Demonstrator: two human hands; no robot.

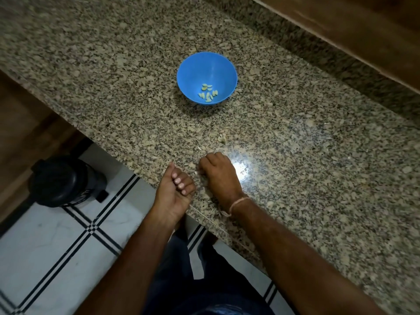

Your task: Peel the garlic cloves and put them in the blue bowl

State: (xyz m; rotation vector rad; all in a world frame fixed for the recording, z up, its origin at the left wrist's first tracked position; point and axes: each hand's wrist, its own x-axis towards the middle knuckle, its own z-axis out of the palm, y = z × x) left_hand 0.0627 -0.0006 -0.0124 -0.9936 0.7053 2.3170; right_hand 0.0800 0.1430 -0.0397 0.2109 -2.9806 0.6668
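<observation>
The blue bowl (207, 64) stands on the granite counter (295, 155) and holds several peeled garlic cloves (208, 93) at its bottom. My left hand (175, 189) hovers at the counter's front edge, palm up, with the fingers curled over the palm; nothing shows inside it. My right hand (218, 173) rests on the counter just beside it, knuckles up and fingers curled under, and what lies beneath them is hidden. A few bits of garlic skin (221, 138) lie on the counter between my hands and the bowl.
A dark round bin (66, 180) stands on the tiled floor (56, 246) to the left, below the counter. A wooden cabinet edge (363, 30) runs along the back right. A bright light reflection sits on the granite right of my right hand.
</observation>
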